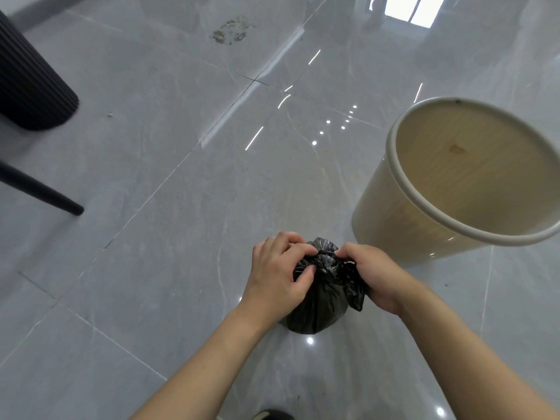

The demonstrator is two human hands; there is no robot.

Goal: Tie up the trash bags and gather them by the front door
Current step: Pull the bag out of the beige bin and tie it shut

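A small black trash bag sits on the grey tiled floor in front of me, its top bunched into a twisted neck. My left hand pinches the gathered plastic on the bag's left side, fingers curled over the knot area. My right hand grips the plastic on the right, with a loose flap of bag hanging under its palm. Both hands meet at a thin twisted strand across the top of the bag.
A cream plastic bin with no liner stands just right of the bag. A black ribbed column base and a black chair leg are at the left. A patch of crumbs lies on the floor farther ahead. My shoe tip shows at the bottom.
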